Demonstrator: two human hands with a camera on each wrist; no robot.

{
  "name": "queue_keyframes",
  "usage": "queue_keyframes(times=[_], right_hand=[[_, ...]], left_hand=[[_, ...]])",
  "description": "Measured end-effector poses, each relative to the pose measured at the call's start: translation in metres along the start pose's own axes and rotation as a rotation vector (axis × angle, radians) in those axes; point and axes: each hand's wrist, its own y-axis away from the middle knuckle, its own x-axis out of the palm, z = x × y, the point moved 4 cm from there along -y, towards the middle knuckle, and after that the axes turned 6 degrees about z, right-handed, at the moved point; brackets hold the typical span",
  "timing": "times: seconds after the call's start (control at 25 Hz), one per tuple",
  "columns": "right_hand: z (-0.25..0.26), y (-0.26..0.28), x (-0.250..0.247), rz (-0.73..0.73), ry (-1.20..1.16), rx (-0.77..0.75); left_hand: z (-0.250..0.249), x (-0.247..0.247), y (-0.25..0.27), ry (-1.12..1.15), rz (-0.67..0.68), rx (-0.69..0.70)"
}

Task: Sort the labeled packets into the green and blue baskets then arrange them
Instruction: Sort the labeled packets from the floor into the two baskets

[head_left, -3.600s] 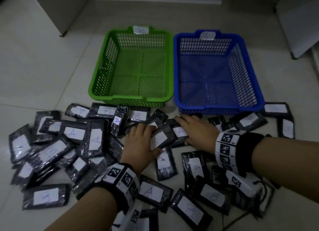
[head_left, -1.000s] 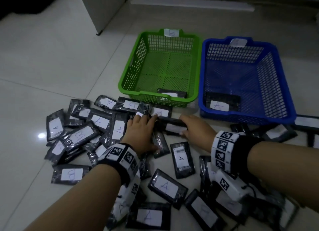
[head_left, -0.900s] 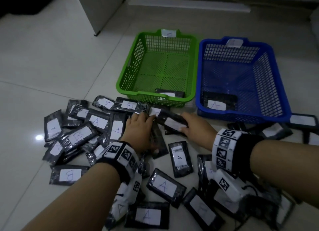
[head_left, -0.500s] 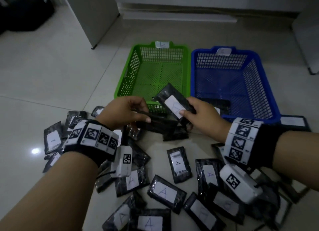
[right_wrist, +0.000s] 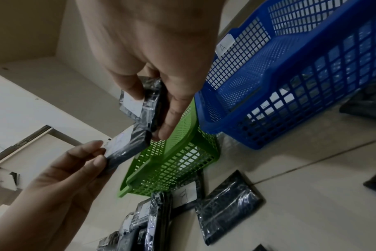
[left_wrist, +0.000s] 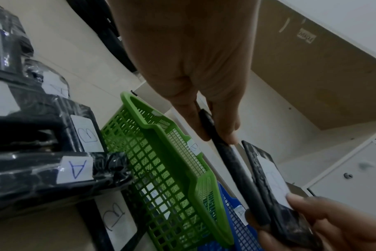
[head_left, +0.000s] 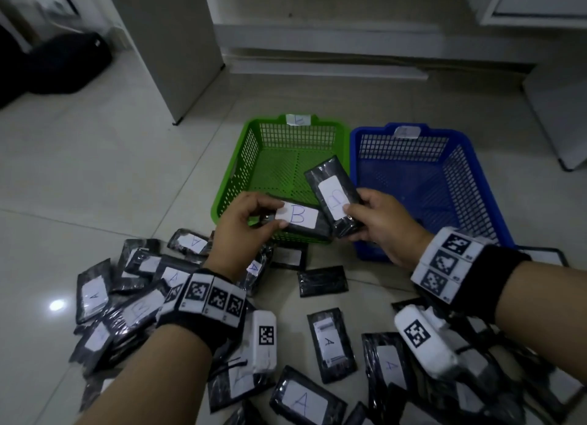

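Note:
My left hand (head_left: pixel 279 214) pinches a black packet labeled B (head_left: pixel 298 218) by its end, above the front rim of the green basket (head_left: pixel 241 157). My right hand (head_left: pixel 352 221) grips a second black packet (head_left: pixel 333 196), white label up, tilted over the green basket next to the blue basket (head_left: pixel 470 183). The left wrist view shows my fingers (left_wrist: pixel 225 129) on that packet's thin edge (left_wrist: pixel 236 169). In the right wrist view my thumb (right_wrist: pixel 131 84) lies across the label of the other packet (right_wrist: pixel 148 101). Several loose packets labeled A or B (head_left: pixel 330 342) lie on the floor under my arms.
A heap of packets (head_left: pixel 127 297) lies at the left on the tiled floor. Behind the baskets are a white cabinet (head_left: pixel 165 43), a low white ledge (head_left: pixel 317 68) and a black bag (head_left: pixel 63 62). White furniture (head_left: pixel 556 107) stands at the right.
Both hands have lifted off the pile, each with a packet, and risen over the green basket's front edge. The left packet now faces label up.

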Motion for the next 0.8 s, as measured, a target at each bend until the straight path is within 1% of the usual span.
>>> queue_keyframes(times=[0.04,0.08,0.16,0.24,0.32,0.4,0.52,0.56,0.64,0.68,0.72,0.76,0.8], right_hand=[[-0.001,-0.004,0.000,-0.009,0.043,-0.004],[0.000,-0.011,0.000,-0.029,0.143,-0.021],[0.004,-0.029,-0.002,-0.077,0.420,-0.044],[0.009,-0.049,0.003,-0.105,0.695,-0.052],[0.005,-0.067,0.013,-0.092,0.862,-0.056],[-0.006,-0.081,0.024,-0.053,1.006,-0.021],[-0.026,-0.096,0.036,0.069,1.237,0.059],[-0.029,-0.098,0.038,0.102,1.314,0.064],[-0.037,-0.100,0.042,0.142,1.478,0.077],[-0.041,-0.101,0.042,0.157,1.541,0.095],[-0.045,-0.101,0.044,0.170,1.576,0.123],[-0.048,-0.102,0.046,0.174,1.588,0.147],[-0.049,-0.101,0.048,0.161,1.548,0.154]], left_hand=[[0.005,0.000,-0.003,-0.032,-0.011,-0.009],[0.008,-0.002,-0.007,-0.075,-0.038,-0.015],[0.019,-0.010,-0.019,-0.170,-0.114,-0.041],[0.031,-0.021,-0.034,-0.258,-0.139,-0.107],[0.045,-0.028,-0.046,-0.358,-0.104,-0.190],[0.057,-0.031,-0.055,-0.453,-0.042,-0.243],[0.073,-0.029,-0.060,-0.596,0.118,-0.263],[0.076,-0.028,-0.060,-0.713,0.145,-0.250],[0.077,-0.030,-0.057,-0.998,0.153,-0.214],[0.076,-0.030,-0.055,-1.069,0.160,-0.209],[0.078,-0.030,-0.051,-1.087,0.183,-0.221],[0.079,-0.030,-0.047,-1.060,0.205,-0.235],[0.080,-0.030,-0.040,-0.996,0.203,-0.234]])
